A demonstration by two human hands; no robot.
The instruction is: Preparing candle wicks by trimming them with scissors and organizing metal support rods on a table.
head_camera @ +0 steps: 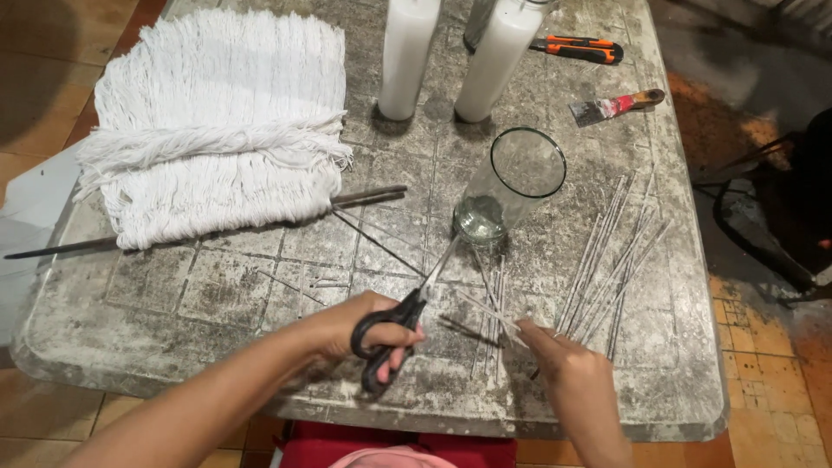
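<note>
My left hand (355, 328) grips black-handled scissors (400, 322), blades pointing up and right toward an empty clear glass (511, 184). My right hand (563, 364) pinches one thin waxed wick stick (485, 312) that reaches left toward the scissor blades. More wick sticks (607, 269) lie fanned on the table to the right, and a few lie between my hands.
The worn grey stone table (173, 303) holds a white bundle of string (217, 121) on a dark rod at left, two tall white candles (451, 52) at the back, an orange utility knife (579, 48) and a scraper (615, 107). Dark chair frame at right.
</note>
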